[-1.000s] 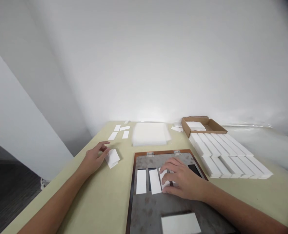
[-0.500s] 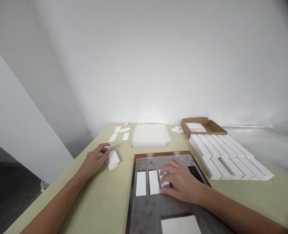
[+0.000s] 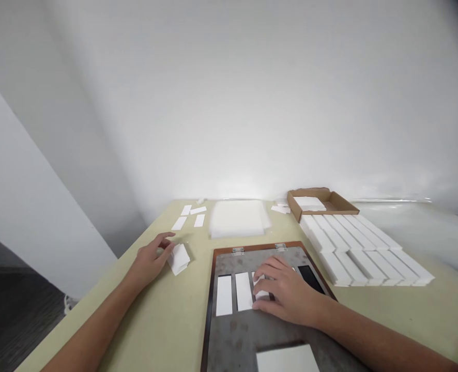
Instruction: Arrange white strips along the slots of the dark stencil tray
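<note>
Near edge: a white card lies in the grey metal plate, closest to me.
My right hand: it lies flat on the plate with the fingers loosely apart, clamped on nothing. My fingertips press a white strip down at the third slot.
Filled slots: two more strips lie side by side just left of my fingertips.
Empty slot: dark, just right of my hand.
My left hand: it rests on the table left of the plate, fingers curled against a small stack of strips. I cannot tell whether I pinch it or only touch it.
Beyond the plate: a pile of white sheets.
Far left: loose strips on the table.
Right: rows of white boxes, with a cardboard tray at their far end.
</note>
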Demonstrator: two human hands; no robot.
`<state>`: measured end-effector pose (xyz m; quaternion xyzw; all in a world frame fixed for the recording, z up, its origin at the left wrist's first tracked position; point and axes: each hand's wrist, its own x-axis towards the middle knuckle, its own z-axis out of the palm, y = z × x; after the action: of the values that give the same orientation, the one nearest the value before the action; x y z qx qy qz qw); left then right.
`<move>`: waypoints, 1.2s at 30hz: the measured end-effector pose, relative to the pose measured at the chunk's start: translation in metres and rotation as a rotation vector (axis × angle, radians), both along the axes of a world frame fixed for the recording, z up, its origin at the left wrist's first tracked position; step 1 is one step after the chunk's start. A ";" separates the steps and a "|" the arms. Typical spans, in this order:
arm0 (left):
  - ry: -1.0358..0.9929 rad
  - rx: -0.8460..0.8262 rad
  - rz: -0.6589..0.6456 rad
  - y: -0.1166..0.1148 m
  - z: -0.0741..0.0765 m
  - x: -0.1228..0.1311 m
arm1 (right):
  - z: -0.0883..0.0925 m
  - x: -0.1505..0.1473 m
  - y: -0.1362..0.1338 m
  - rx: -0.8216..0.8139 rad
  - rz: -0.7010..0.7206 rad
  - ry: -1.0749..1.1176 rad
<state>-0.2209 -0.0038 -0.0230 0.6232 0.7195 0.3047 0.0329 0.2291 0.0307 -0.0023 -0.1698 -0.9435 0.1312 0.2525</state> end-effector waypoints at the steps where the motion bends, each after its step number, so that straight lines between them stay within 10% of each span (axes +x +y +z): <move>1: 0.001 0.001 -0.002 0.000 0.000 0.000 | 0.000 0.000 0.000 0.001 0.005 0.001; 36: -0.009 0.037 -0.023 -0.002 0.001 0.002 | 0.007 0.004 -0.009 -0.002 0.193 -0.094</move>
<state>-0.2185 -0.0054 -0.0224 0.6304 0.7065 0.3203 0.0281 0.2331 0.0219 0.0050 -0.0844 -0.9661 0.1479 0.1942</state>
